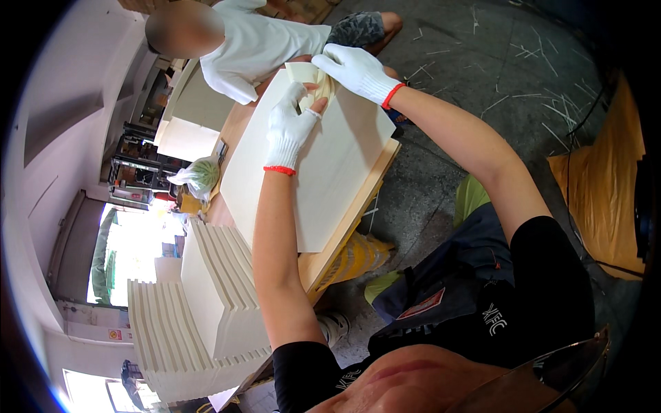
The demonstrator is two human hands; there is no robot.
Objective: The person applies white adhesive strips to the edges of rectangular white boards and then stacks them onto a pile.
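Note:
Both my hands wear white knit gloves with red cuffs. My left hand (pixel 289 127) rests on a large pale board (pixel 323 179) that lies on a wooden worktable (pixel 344 230), its fingers pressing a small cream-coloured piece (pixel 311 81) at the board's far end. My right hand (pixel 354 69) grips the same small piece from the other side. The piece looks like a folded sheet or sanding pad; I cannot tell which.
Another person in a white shirt (pixel 255 45) crouches just beyond the board. Stacks of pale boards (pixel 206 303) stand fanned at the left. A bag-wrapped object (pixel 200 175) sits on the table's left edge. A yellow stool (pixel 354 258) stands below. Grey floor holds wood slivers; brown sheet (pixel 599 186) at right.

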